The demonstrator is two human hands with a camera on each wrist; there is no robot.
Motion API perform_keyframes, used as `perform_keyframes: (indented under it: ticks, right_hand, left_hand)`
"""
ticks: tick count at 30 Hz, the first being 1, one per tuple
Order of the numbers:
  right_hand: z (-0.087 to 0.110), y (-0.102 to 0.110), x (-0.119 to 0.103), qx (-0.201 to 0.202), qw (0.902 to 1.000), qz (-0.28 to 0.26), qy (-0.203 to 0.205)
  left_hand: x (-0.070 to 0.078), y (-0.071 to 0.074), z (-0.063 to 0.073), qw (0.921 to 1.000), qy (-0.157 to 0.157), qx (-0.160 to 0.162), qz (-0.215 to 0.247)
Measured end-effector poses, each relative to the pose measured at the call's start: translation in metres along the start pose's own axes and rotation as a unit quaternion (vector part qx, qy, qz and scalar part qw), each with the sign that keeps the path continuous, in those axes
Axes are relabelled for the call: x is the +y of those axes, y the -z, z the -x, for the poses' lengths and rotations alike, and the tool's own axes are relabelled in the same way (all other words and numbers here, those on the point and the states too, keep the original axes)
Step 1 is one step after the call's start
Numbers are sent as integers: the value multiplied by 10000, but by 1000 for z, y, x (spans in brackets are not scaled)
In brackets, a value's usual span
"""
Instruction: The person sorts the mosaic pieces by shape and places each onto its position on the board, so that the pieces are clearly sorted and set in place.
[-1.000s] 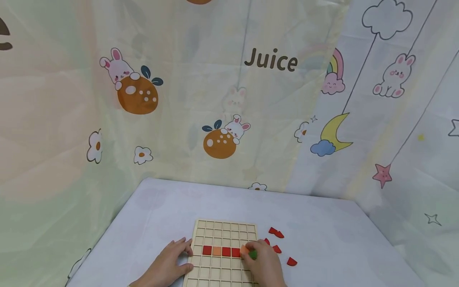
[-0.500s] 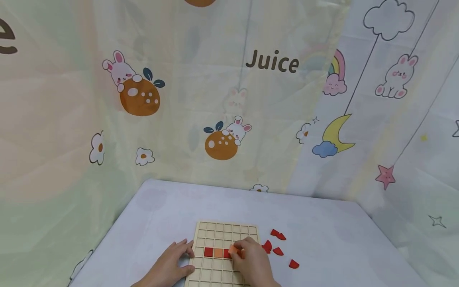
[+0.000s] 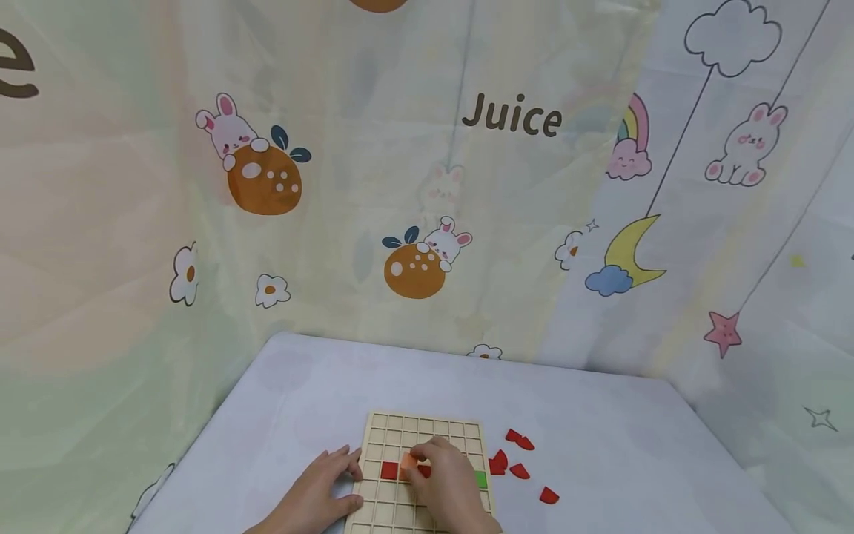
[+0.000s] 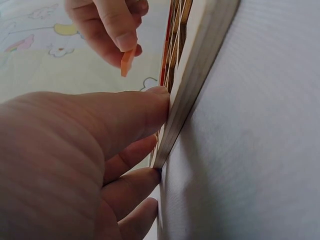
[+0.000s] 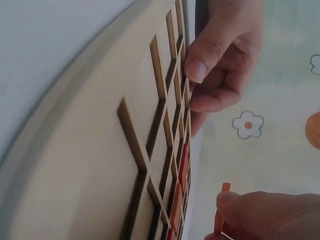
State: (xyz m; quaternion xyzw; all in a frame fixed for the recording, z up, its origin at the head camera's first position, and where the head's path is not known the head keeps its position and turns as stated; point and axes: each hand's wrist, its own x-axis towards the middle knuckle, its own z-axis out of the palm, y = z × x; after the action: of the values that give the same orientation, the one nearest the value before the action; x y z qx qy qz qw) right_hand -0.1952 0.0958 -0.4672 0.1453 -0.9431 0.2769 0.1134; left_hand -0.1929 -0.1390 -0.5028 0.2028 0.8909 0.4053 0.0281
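Tile [image 3: 408, 466], thin and orange, held above the board [image 3: 425, 429], apart from it, over a partly filled row. My right hand [image 3: 448, 486] pinches it between thumb and fingertips; its narrow edge shows in both wrist views. Likely fault: my grip covers little area, so a smooth face could slip or turn and land askew across a divider. A low pass could also nudge the red tile [image 3: 390, 471] or the orange insert [image 5: 176, 205] from its cell, the dividers being low. Board material: pale wood, ribbed by raised strips into square cells, its side apparently layered like ply. My left hand [image 3: 313, 489] is spread, thumb apart from the fingers, tips against the board's left edge; too firm a push might slide the board over the cloth [image 3: 587, 430]. Within the board's right side, a green tile [image 3: 481, 480], flat and bright. Outside that edge, red pieces [image 3: 520, 472], mostly curve-sided wedges, loose; my sleeve or wrist might scatter them. Beyond the board's far edge, a creased, printed curtain [image 3: 327, 237].
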Motion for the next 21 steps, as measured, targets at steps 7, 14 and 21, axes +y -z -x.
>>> perform_keyframes:
  ticks: [7,14,21]
  right_hand:
    - [-2,-9,-9,-97,9999,26,-65]
    - [-9,-14,-16,-133,9998,150,75]
    - [-14,-15,-20,-195,9993,274,131]
  left_hand:
    - [2,1,2,10000,41,53,-72]
    - [2,2,2,9998,165,48,-95]
    - [3,-1,-2,9998,168,21,-83]
